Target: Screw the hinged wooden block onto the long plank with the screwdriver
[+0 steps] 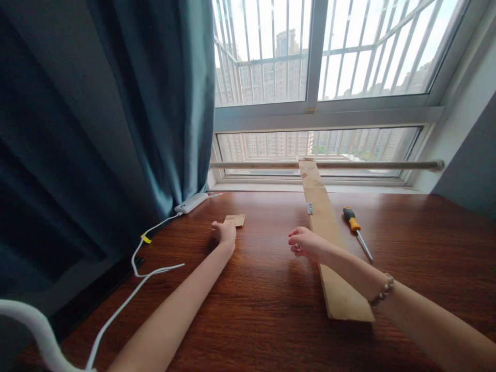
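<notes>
My left hand (225, 234) is at the left of the table, closed at the near edge of a small wooden board (237, 220); most of its fingers are hidden. My right hand (304, 243) hovers beside a long wooden plank (335, 227), its fingers curled together in a pinch. Whatever sits between those fingertips is too small to name. On the plank's left edge is a small metal hinge (310, 208). The right forearm crosses above the plank and covers part of it.
A yellow and black screwdriver (352, 219) lies right of the plank. The plank's far end reaches the rail (372, 165) by the window. A white power strip (191, 203) and white cable (135, 258) lie at the left by the blue curtain (170, 103).
</notes>
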Demonstrator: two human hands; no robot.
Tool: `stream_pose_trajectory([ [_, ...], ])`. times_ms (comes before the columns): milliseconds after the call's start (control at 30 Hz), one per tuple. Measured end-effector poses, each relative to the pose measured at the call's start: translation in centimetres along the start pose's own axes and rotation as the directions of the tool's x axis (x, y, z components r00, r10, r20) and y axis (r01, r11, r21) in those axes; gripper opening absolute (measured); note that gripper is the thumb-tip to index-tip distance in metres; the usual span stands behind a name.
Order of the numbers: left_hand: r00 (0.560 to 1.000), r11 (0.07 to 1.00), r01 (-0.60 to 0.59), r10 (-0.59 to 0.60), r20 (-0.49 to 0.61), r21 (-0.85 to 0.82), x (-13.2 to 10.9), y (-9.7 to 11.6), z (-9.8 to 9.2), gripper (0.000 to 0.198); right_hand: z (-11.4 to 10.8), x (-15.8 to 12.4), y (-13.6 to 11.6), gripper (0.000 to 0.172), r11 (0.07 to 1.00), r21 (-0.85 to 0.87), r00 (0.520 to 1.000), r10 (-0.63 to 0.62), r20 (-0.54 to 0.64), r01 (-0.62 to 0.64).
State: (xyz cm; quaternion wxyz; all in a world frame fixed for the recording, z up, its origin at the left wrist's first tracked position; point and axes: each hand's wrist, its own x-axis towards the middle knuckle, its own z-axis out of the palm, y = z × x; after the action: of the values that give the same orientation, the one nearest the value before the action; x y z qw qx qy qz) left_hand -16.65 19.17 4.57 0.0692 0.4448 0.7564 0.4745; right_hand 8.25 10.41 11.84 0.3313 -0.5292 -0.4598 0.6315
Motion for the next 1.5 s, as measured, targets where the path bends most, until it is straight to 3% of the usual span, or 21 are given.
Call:
stream_pose_trajectory([
  [100, 0.991, 0.976, -0.118, 0.127, -0.037, 0.185, 0.4, -0.4, -0.3, 0.057, 1.8, 2.6, 0.2, 0.022, 0.981, -0.196, 1.0, -0.001, -0.02, -0.003],
  [133, 0.971, 0.943, -0.238, 0.237, 0.036, 0.234, 0.5, -0.4, -0.4, 0.051, 2.4, 3.7, 0.2, 0.023, 0.971, -0.238, 1.0, -0.007, -0.021, 0.002],
  [200, 0.888, 0.851, -0.45, 0.395, 0.237, 0.27, 0.5, -0.5, -0.5, 0.033, 3.5, 6.1, 0.3, 0.021, 0.938, -0.345, 0.999, -0.029, -0.022, 0.019],
  [267, 0.835, 0.805, -0.523, 0.417, 0.36, 0.28, 0.4, -0.5, -0.7, 0.026, 4.7, 8.4, 0.2, 0.02, 0.892, -0.45, 0.998, -0.057, -0.027, 0.039],
  [400, 0.827, 0.73, -0.555, 0.429, 0.364, 0.4, -0.1, -0.4, -1.0, 0.036, 7.1, 11.6, 0.0, 0.015, 0.794, -0.599, 0.983, -0.175, -0.062, 0.104],
  [533, 0.838, 0.686, -0.543, 0.414, 0.355, 0.484, -0.4, -0.3, -1.2, 0.038, 10.2, 13.0, 0.0, 0.012, 0.729, -0.665, 0.939, -0.322, -0.122, 0.164],
  [733, 0.88, 0.789, -0.456, 0.33, 0.342, 0.411, 0.5, -1.1, -0.7, 0.031, 13.3, 14.4, 1.6, 0.018, 0.705, -0.673, 0.874, -0.451, -0.183, 0.223],
  [867, 0.879, 0.826, -0.447, 0.333, 0.342, 0.343, 0.8, -1.4, -0.5, 0.031, 13.3, 15.1, 2.1, 0.02, 0.71, -0.668, 0.838, -0.489, -0.241, 0.222],
  [1000, 0.872, 0.824, -0.457, 0.342, 0.35, 0.334, 0.5, -1.2, -0.6, 0.03, 13.0, 15.7, 1.9, 0.019, 0.747, -0.631, 0.838, -0.47, -0.276, 0.21],
  [1233, 0.858, 0.791, -0.494, 0.377, 0.349, 0.362, 0.4, -1.1, -0.3, 0.031, 11.6, 16.5, 1.3, 0.02, 0.875, -0.448, 0.938, -0.293, -0.183, 0.186],
  [1300, 0.823, 0.762, -0.554, 0.44, 0.36, 0.335, 0.3, -1.1, -0.1, 0.031, 10.7, 16.1, 0.8, 0.02, 0.902, -0.395, 0.953, -0.254, -0.164, 0.172],
  [1400, 0.723, 0.702, -0.669, 0.539, 0.432, 0.243, 0.1, -1.1, 0.0, 0.031, 9.3, 14.6, -0.6, 0.015, 0.924, -0.334, 0.955, -0.249, -0.161, 0.184],
  [1500, 0.669, 0.687, -0.702, 0.545, 0.506, 0.189, -0.2, -1.0, 0.1, 0.029, 7.9, 11.7, -3.0, 0.01, 0.928, -0.272, 0.946, -0.296, -0.131, 0.253],
])
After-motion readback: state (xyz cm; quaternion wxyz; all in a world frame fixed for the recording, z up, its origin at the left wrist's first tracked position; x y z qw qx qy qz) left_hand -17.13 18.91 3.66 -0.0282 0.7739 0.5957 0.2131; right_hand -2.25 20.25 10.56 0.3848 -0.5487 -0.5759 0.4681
